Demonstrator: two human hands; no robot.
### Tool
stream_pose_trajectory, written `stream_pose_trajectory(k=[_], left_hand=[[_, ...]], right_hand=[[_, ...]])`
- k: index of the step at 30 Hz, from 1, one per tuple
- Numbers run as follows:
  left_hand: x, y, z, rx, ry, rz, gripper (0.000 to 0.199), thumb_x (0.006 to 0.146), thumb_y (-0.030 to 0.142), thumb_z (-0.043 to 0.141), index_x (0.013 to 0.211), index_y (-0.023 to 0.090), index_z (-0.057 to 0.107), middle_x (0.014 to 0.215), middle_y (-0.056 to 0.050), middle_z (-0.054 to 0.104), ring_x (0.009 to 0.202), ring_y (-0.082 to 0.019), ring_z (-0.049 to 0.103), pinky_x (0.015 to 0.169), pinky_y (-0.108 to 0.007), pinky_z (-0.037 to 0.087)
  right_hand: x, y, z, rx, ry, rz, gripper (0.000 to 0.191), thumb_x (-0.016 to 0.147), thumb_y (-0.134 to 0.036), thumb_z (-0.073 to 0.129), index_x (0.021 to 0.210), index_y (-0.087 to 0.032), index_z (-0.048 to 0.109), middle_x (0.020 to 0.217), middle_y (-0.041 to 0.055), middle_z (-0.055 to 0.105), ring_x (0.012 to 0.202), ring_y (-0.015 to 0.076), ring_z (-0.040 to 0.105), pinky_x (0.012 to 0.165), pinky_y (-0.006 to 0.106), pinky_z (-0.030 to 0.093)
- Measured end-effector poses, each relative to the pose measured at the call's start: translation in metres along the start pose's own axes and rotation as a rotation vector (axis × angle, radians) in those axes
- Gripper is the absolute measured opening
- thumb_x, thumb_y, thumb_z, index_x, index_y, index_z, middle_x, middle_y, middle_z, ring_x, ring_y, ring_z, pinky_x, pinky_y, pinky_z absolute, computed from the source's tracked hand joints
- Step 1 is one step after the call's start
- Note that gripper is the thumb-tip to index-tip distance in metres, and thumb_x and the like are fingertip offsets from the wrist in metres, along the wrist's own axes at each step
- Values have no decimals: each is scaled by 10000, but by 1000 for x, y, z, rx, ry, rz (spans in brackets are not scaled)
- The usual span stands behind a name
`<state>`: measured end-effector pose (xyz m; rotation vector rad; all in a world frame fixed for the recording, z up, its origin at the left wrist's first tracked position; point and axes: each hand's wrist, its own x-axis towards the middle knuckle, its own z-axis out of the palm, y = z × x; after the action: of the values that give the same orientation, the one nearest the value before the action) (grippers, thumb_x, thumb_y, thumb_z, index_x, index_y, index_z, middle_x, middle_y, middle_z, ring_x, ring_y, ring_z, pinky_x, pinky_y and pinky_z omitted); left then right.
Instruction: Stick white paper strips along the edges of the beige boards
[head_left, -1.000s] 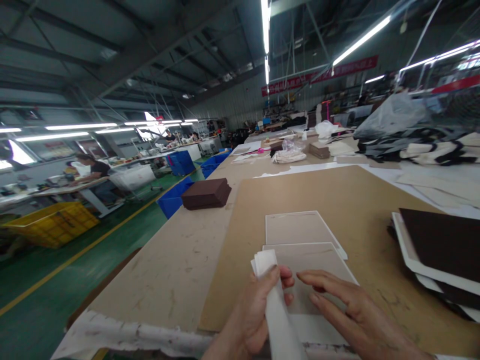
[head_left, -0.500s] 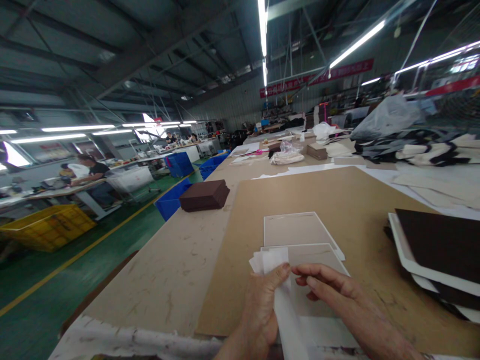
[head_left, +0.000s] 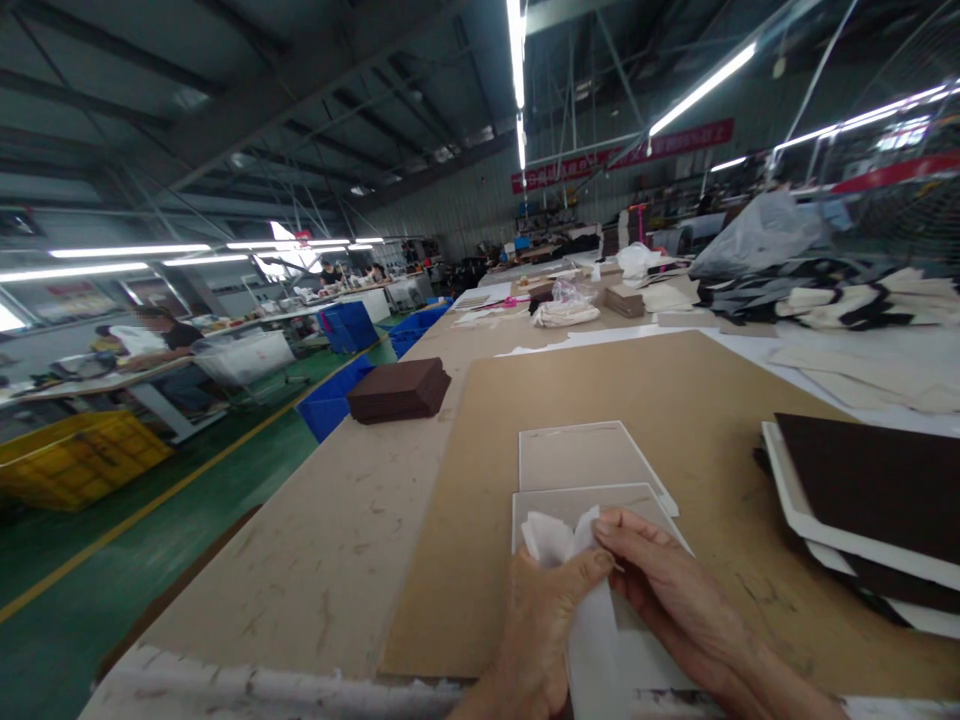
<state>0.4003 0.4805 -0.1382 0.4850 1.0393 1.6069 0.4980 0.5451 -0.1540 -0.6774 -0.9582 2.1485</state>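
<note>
White thin strips (head_left: 594, 640) are bunched in my left hand (head_left: 544, 610), its thumb pressed over them; their lower ends hang toward the table's front edge. My right hand (head_left: 660, 575) pinches the upper edge of one strip between thumb and fingers, close to the left thumb. Beneath both hands lies a pale panel with a white border (head_left: 637, 500), partly hidden by them. A similar panel (head_left: 577, 455) lies just behind it. Both rest on a large tan board (head_left: 450, 560).
A stack of dark brown pieces (head_left: 397, 390) sits at the table's left edge, beside a blue bin (head_left: 322, 405). Dark and white sheets (head_left: 877, 490) are piled at right. Fabric scraps and plastic bags lie farther back. A person sits at far left.
My right hand has moved in to the strips and now pinches one, lifting its top edge away from the others. The view has shifted slightly.
</note>
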Motion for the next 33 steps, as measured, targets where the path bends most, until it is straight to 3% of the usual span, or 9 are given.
stream_pose_trajectory(k=[6,11,16,18,20,22,26,29,33], left_hand=[[-2,-3,-1,-26,-25,-43,520,623,307,807,1053,78,626,813,-132,685,651,-237,650,625,-332,522],[-1,-10,-1,80,15,-23,525,623,342,806,1046,93,619,808,-115,672,633,-213,626,589,-299,493],[-12,8,-27,509,-109,-37,378,611,340,799,876,139,620,683,-16,597,590,-126,519,537,-210,390],[-18,27,-41,765,-142,-12,292,647,345,764,774,157,581,566,41,477,531,-90,410,500,-194,315],[-21,45,-53,1027,-130,55,214,737,363,675,741,170,583,536,54,415,504,-83,356,484,-200,273],[-15,55,-63,1287,-144,178,105,807,277,575,771,191,623,593,36,486,550,-94,429,529,-203,303],[14,48,-74,1734,-223,437,235,781,107,491,914,242,630,910,-4,600,780,-149,572,643,-234,361],[36,31,-82,1898,-204,483,174,821,148,471,921,230,588,994,-14,575,817,-171,590,603,-243,369],[45,18,-93,1917,-175,519,129,861,168,450,892,220,564,983,-9,574,844,-171,596,622,-251,402]], right_hand=[[-7,-4,7,85,-3,-62,225,809,-373,659,789,-170,564,832,10,627,710,94,552,650,185,469],[-10,2,9,133,-41,31,204,785,-351,686,808,-170,593,754,4,620,642,98,561,603,201,499],[-9,-28,-17,174,222,-153,215,759,-331,719,876,-196,600,853,-12,621,744,89,592,783,244,557],[-12,-53,-35,139,299,-257,220,726,-311,749,819,-197,585,753,-46,555,630,49,534,697,207,558],[-16,-75,-51,30,311,-284,245,696,-322,770,773,-190,578,645,-61,470,496,21,410,497,137,472],[-19,-88,-58,-144,305,-248,280,675,-352,781,725,-178,568,602,-56,461,450,21,349,401,129,360],[-6,-83,-52,-521,223,-25,365,674,-481,745,789,-175,584,673,-6,597,534,89,510,488,197,403],[22,-70,-40,-784,95,59,388,690,-529,694,809,-180,572,625,-24,576,501,87,477,475,204,347],[64,-59,-23,-1157,-36,-51,301,718,-463,649,737,-164,617,597,-26,551,528,75,427,496,200,300]])
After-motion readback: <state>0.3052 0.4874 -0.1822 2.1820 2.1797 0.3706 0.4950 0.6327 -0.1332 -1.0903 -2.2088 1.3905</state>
